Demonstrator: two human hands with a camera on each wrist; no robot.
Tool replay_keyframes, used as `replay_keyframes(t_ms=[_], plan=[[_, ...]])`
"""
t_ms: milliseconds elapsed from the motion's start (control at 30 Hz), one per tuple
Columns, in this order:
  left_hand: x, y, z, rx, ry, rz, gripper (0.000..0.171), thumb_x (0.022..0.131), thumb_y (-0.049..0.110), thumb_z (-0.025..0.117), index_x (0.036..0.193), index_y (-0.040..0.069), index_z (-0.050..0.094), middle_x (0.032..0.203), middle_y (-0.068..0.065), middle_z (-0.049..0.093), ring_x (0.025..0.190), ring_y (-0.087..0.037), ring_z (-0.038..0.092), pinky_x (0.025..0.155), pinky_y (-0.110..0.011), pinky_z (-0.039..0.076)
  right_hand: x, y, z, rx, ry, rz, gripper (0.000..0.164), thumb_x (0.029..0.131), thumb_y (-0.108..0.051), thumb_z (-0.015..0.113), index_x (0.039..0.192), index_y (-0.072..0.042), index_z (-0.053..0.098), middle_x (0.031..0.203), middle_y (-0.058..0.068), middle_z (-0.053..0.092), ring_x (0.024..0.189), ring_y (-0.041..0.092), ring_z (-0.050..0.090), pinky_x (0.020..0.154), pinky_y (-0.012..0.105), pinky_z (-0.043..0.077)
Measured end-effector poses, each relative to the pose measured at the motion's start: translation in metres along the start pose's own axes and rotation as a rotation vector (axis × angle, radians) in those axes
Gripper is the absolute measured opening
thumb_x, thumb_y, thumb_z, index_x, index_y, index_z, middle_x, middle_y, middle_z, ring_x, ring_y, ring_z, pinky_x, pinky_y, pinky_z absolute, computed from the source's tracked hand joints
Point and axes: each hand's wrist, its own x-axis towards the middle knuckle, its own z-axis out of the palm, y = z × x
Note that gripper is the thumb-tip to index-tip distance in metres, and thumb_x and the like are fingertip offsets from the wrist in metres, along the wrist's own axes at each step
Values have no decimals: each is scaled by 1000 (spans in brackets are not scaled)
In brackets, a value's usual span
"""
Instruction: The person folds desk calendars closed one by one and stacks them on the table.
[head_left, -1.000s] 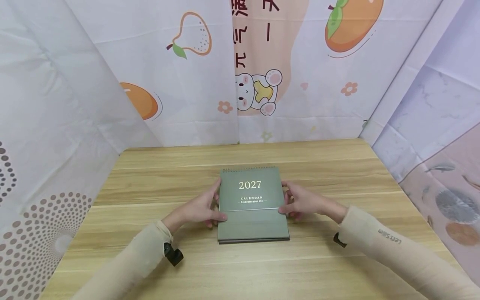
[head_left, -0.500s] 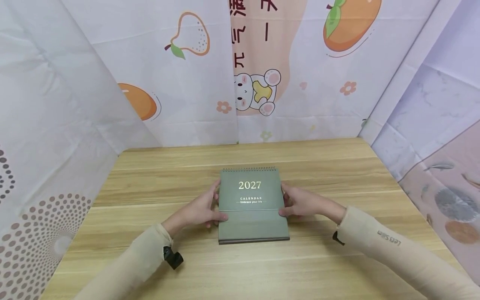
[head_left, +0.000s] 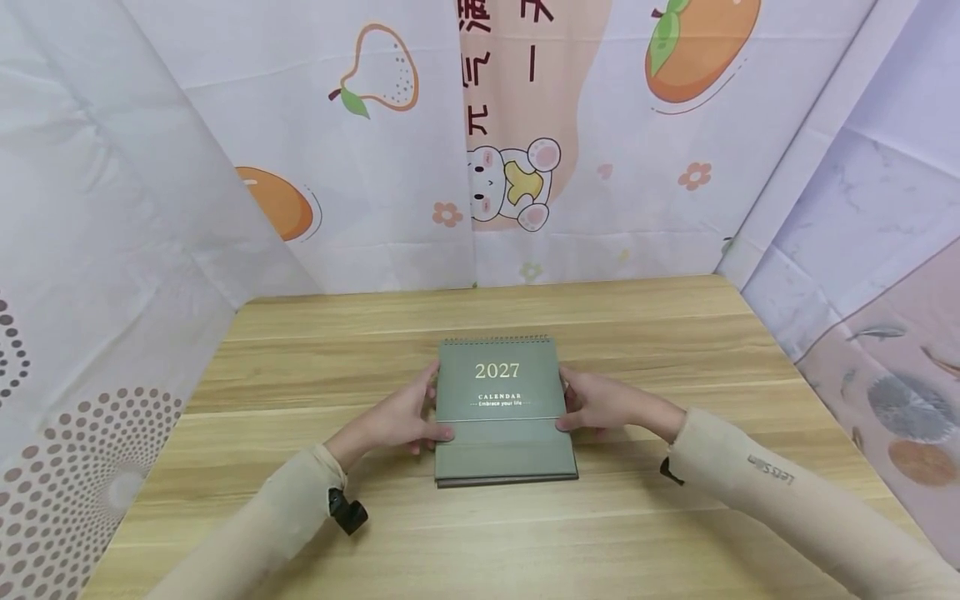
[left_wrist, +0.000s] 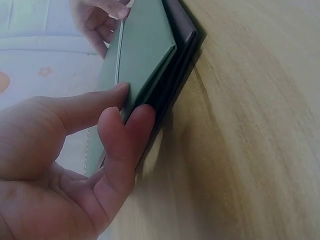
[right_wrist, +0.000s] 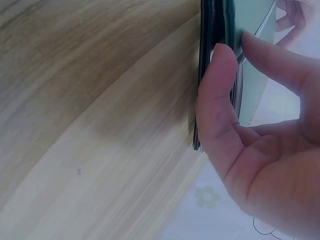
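A green 2027 desk calendar (head_left: pixel 502 452) lies nearly flat at the middle of the table, its spiral binding on the far edge. My left hand (head_left: pixel 401 414) grips its left side, thumb on the front cover and fingers curled at the edge. On the opposite side my right hand (head_left: pixel 603 402) holds it the same way, thumb on the cover. The left wrist view shows a narrow dark gap between the calendar's green front panel (left_wrist: pixel 145 45) and its dark back panel (left_wrist: pixel 181 30). Fingertips of the right hand (right_wrist: pixel 265 150) reach into that gap at the side.
The wood-grain table (head_left: pixel 360 325) extends around the calendar on all sides. Behind it hangs a white printed curtain (head_left: pixel 420 250), with more cloth at the left and right. A black wrist device (head_left: pixel 348 511) sits at my left cuff.
The calendar and both hands stay almost where they were. The right hand's lower fingers have tucked in closer to the calendar's edge, and the head view has shifted slightly.
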Motion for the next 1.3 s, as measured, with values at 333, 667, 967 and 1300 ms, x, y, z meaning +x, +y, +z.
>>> replay_keyframes(t_ms=[333,667,967,1300], plan=[[4,2,3,56,21,21,117,83,6,84,163,9,-1,117,-20,58,56,-26,64,44,-43,54,1,0,-1,-9,9,36,74,90,-9,78,147,2,33,93,7,66,77,20,64,50,41,57],[9,8,5,294,55,107,119,81,21,88,160,-4,2,165,-22,16,150,-33,22,120,-46,21,3,1,-1,-84,35,-4,59,87,-11,82,131,4,45,93,6,66,82,17,63,70,34,56],[6,14,7,399,78,35,114,83,30,87,158,-9,10,160,-29,24,146,-41,30,118,-51,26,3,2,1,-116,61,-20,74,86,-11,82,143,7,38,106,9,68,97,20,65,87,40,55],[7,14,11,510,102,-9,105,82,32,87,156,-7,23,149,-34,41,135,-42,47,110,-52,40,1,-2,6,-215,103,7,70,86,-14,83,142,2,43,85,3,61,76,17,54,67,33,47]])
